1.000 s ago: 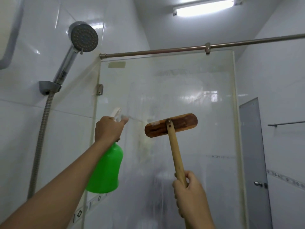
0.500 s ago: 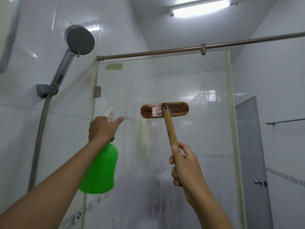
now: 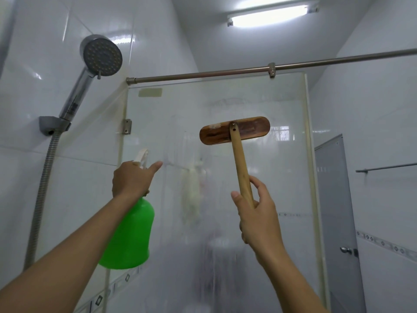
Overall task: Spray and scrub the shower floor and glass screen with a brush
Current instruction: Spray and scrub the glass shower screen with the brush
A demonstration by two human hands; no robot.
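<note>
The brush (image 3: 234,130) in the middle of the frame is brown wood, dark and shiny wet on its flat head, paler and dull on its long handle (image 3: 242,170). The spray bottle (image 3: 128,236) at lower left is smooth, bright green plastic with a white plastic top, and the glass screen (image 3: 214,177) behind it is see-through but cloudy and streaky with wet marks. The shower head (image 3: 100,55) at upper left is shiny metal with a ribbed metal hose (image 3: 42,188), the rail (image 3: 270,68) across the top is dull brown metal, and the wall tiles (image 3: 27,86) are white, smooth and glossy.
</note>
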